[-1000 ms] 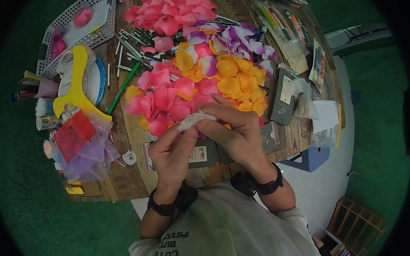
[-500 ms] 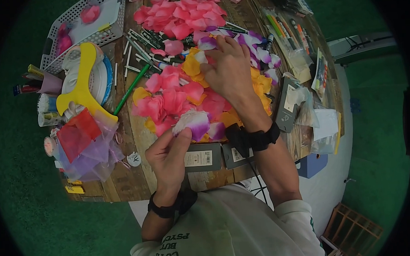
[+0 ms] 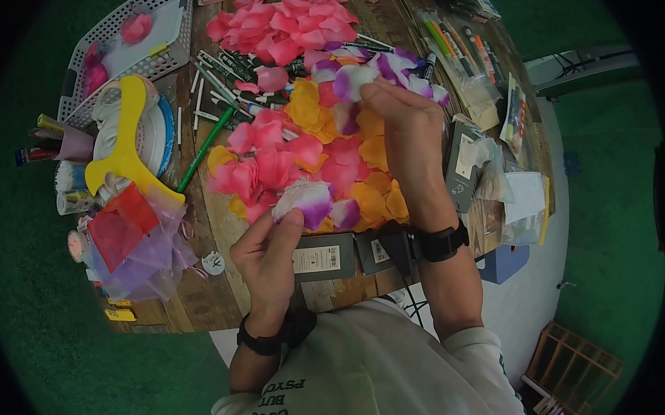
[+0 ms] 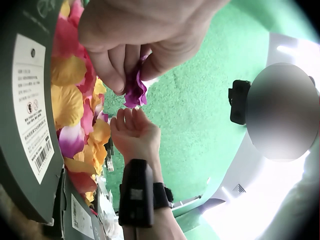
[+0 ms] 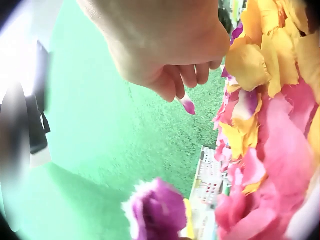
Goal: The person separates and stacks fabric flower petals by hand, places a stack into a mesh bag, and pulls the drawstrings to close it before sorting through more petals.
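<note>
My left hand (image 3: 268,258) pinches a small stack of white-and-purple artificial petals (image 3: 306,201) between thumb and fingers, above the near edge of the petal pile. Ruffled purple edges of that stack (image 4: 135,93) stick out below the fingers in the left wrist view. Farther out and to the right, my right hand (image 3: 416,141) holds a single white-and-purple petal (image 3: 354,82) by its edge. Only the purple tip of this petal (image 5: 188,106) shows past the fingers in the right wrist view. Below both hands spread pink petals (image 3: 275,162) and yellow petals (image 3: 310,108).
More pink petals (image 3: 284,28) lie at the back, with marker pens (image 3: 226,67) beside them. A white basket (image 3: 180,40), a yellow Y-shaped piece (image 3: 128,142) and mesh bags (image 3: 145,253) stand left. Dark boxes (image 3: 323,256) line the front; bagged pens (image 3: 459,46) lie right.
My right hand left the left hand's petals, reached out to the purple petals at the back, and now holds one of them. The left hand stays nearly in place with its stack.
</note>
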### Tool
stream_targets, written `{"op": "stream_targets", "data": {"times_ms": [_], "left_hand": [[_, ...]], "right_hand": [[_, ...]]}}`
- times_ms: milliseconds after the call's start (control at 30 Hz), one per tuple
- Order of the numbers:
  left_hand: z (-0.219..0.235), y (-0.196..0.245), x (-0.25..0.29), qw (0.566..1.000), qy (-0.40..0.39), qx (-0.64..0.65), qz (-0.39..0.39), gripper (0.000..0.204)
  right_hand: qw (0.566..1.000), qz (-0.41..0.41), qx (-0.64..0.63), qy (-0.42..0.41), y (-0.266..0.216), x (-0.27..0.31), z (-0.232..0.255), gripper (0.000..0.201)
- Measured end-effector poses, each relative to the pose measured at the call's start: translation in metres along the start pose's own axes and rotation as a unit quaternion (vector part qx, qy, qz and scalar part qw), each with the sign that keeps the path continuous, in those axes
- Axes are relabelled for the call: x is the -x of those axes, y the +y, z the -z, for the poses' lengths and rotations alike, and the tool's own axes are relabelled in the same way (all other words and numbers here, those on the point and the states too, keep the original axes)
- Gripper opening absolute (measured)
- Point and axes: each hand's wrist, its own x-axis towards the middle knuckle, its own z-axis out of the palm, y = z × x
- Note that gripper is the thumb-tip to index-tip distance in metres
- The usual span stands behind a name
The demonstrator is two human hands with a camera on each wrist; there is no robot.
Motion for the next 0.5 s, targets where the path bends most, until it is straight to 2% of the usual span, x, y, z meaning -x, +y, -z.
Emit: {"op": "stream_targets", "data": {"times_ms": [33, 67, 200, 233, 267, 300, 333, 367, 400, 500], "left_hand": [[0.001, -0.001, 0.001, 1.000, -0.003, 0.001, 0.010, 0.022], [0.001, -0.001, 0.001, 1.000, -0.007, 0.002, 0.018, 0.024], [-0.005, 0.000, 0.002, 1.000, -0.002, 0.001, 0.012, 0.023], [-0.005, 0.000, 0.001, 1.000, 0.005, 0.003, 0.016, 0.022], [-0.006, 0.001, 0.000, 1.000, 0.015, 0.005, 0.020, 0.020], [-0.007, 0.002, -0.001, 1.000, 0.023, 0.002, 0.019, 0.020], [-0.010, 0.002, -0.002, 0.999, 0.042, -0.019, 0.003, 0.019], [-0.012, 0.003, -0.003, 0.997, 0.060, -0.039, -0.011, 0.018], [-0.015, 0.004, -0.003, 0.997, 0.065, -0.042, -0.007, 0.018], [-0.022, 0.005, 0.001, 0.996, 0.064, -0.065, -0.015, 0.018]], "right_hand": [[0.987, -0.055, -0.148, -0.022, 0.009, 0.000, 0.007, 0.017], [0.949, -0.107, -0.295, -0.044, 0.012, 0.001, 0.011, 0.021], [0.918, -0.142, -0.366, -0.063, 0.000, 0.019, 0.018, 0.017], [0.968, -0.104, -0.222, -0.055, -0.016, 0.030, 0.017, 0.015], [0.994, -0.063, -0.072, -0.048, -0.029, 0.041, 0.016, 0.014], [0.995, 0.052, 0.037, -0.076, -0.034, 0.051, 0.016, 0.011], [0.995, 0.051, 0.033, -0.084, -0.034, 0.059, 0.014, 0.011], [0.965, 0.177, 0.158, -0.111, -0.034, 0.067, 0.012, 0.010], [0.904, 0.295, 0.279, -0.131, -0.034, 0.075, 0.010, 0.009], [0.910, 0.284, 0.277, -0.125, -0.030, 0.092, -0.003, 0.012]]}}
